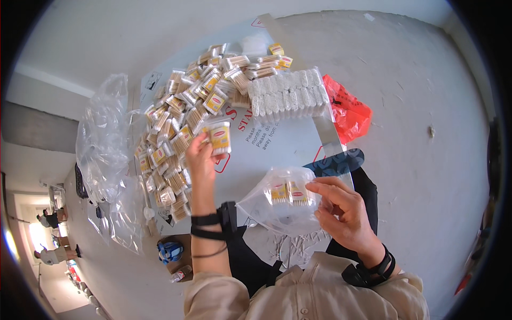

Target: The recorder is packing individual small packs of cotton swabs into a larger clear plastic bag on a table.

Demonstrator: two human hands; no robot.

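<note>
While left hand point(201, 161) holds swabs point(221, 137), right hand point(345, 216) spread at pouch point(266, 213), heaped packs point(182, 140), red bag point(353, 114) beyond

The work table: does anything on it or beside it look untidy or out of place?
Yes, mildly. The cotton swab packs on the left lie in a jumbled heap at mixed angles, unlike the neatly stacked white bundles beside them. A crumpled red bag sits at the right edge of the table.

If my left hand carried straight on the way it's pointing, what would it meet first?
Probably the heap of packaged swabs just ahead of your left hand, with the held pack leading; the depth between is unclear.
</note>
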